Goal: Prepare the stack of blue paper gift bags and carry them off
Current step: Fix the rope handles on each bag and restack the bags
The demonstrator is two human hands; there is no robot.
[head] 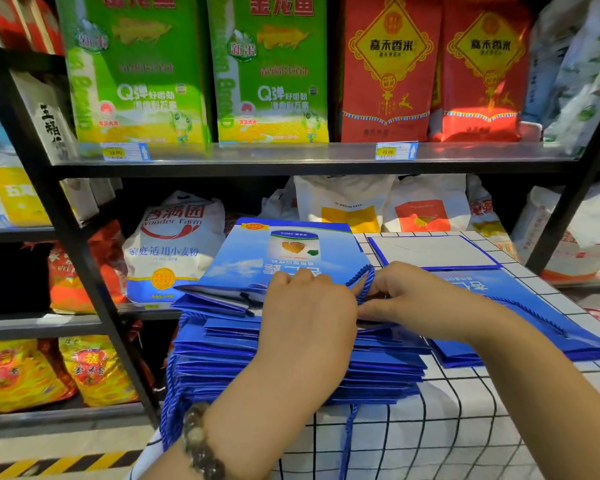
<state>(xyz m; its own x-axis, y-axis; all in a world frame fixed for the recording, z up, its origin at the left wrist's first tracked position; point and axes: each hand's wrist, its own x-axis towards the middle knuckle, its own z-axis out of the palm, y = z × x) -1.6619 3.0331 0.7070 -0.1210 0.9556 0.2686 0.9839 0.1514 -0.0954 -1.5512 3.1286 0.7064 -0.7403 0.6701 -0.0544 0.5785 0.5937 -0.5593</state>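
1. Stack (291, 362) of flat blue bags on the checked cloth (465, 427), left edge, next to the shelves (291, 161); smaller pile (520, 327) just beside.
2. Right hand (406, 296) pinching a blue cord (364, 282) on top.
3. Left hand (305, 306) knuckles-up on the top bag (278, 258), fingertips hidden, so can't tell the grip.
4. Shelves stuffed: green packs (136, 71) and red packs (388, 71) up top, white sack (177, 247) below.
5. Bags all folded flat, insides not visible; part of stack behind the forearms.

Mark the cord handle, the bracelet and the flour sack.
cord handle (370, 270): head view, raised loop.
bracelet (196, 438): head view, wrist beads.
flour sack (174, 244): head view, printed front.
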